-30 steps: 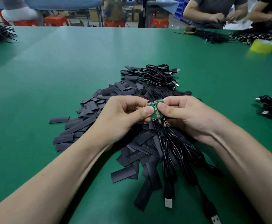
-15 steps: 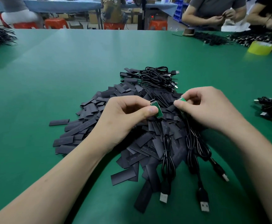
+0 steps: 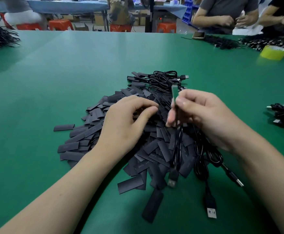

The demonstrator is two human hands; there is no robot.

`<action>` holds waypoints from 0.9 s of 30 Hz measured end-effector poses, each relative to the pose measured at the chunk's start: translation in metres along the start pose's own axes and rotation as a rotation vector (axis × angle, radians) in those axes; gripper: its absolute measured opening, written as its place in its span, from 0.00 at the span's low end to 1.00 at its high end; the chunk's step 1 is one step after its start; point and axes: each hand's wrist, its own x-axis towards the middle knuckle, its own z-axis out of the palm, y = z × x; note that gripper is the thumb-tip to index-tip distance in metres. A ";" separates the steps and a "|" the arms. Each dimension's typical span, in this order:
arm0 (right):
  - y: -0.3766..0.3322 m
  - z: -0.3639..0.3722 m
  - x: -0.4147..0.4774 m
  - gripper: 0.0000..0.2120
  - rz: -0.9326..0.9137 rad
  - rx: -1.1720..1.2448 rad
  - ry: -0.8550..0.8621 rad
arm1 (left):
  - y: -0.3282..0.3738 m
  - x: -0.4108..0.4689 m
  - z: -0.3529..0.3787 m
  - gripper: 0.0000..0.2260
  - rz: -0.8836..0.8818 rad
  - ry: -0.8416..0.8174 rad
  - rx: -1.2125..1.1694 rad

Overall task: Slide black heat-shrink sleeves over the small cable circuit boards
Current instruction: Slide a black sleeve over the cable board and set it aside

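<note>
On the green surface (image 3: 70, 73) a broad heap of flat black sleeves (image 3: 90, 132) lies in the middle, reaching from near to far, and both hands work over it. I judge the step in hand to be fetching 1 sleeve to fit over a board that is already held up and ready. The left hand (image 3: 126, 125) hovers palm down over the left part of the heap with its fingers (image 3: 152, 108) curled and the thumb and forefinger tips close together. Whether they already pinch a sleeve I cannot tell, since everything beneath them is dark. The right hand (image 3: 205, 119), just right of it, is raised above the heap and grips 1 cable (image 3: 176, 149), which hangs down blurred to a USB plug (image 3: 172, 180) near the heap's near edge. Its fingers pinch the small circuit board (image 3: 174, 93), which stands upright and edge-on above them, blurred. The next move calls for lifting a single sleeve clear of its neighbours, squeezing its flat mouth open and bringing that mouth to the free top end of the board
</note>
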 end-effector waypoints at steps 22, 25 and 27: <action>0.007 0.010 0.000 0.12 0.208 -0.009 0.076 | -0.004 0.002 0.009 0.14 0.107 -0.126 0.493; 0.010 0.009 0.001 0.11 0.207 -0.013 0.112 | -0.005 0.003 0.011 0.17 0.111 -0.159 0.530; 0.013 0.009 0.002 0.10 0.204 0.001 0.125 | -0.004 0.004 0.011 0.16 0.111 -0.162 0.535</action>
